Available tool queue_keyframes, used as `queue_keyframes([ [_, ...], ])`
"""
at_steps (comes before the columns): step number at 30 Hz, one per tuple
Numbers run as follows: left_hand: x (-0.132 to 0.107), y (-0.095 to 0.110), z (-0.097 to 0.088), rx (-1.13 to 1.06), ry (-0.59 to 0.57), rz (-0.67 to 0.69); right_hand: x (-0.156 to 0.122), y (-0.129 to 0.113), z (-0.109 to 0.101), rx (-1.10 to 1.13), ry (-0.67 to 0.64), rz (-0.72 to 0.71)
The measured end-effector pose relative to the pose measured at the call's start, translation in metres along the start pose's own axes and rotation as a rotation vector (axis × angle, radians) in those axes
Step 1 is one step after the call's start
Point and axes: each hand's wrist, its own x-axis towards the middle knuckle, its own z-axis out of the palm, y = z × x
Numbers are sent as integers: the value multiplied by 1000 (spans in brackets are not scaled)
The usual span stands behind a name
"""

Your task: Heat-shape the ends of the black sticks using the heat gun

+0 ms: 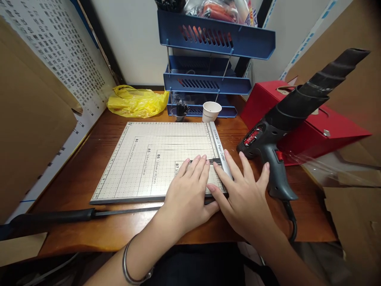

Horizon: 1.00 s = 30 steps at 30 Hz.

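Observation:
A paper cutter with a white gridded board lies on the wooden table in front of me. Thin black strands, bunched side by side, lie across the board near its metal edge strip. My left hand rests flat on the board, fingers stretched out, its fingertips at the left end of the strands and partly hiding them. Spread wide, my right hand lies over the metal strip, index fingertip close to the strands. The cutter's blade arm with black handle lies along the board's front side.
A heat gun leans against a red box at right. Behind the board are a yellow plastic bag, a clear cup of black strands, a paper cup and a blue tiered tray rack. Cardboard flanks the table.

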Motion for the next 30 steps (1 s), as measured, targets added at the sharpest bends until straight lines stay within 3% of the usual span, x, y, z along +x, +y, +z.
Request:
queue_keyframes([
  [14, 0, 0, -2, -13, 14, 1, 2, 1, 2, 70, 24, 59],
  [22, 0, 0, -3, -40, 38, -14, 24, 10, 8, 302, 206, 180],
  [30, -1, -1, -2, -33, 64, -5, 51, 21, 14, 511, 74, 244],
])
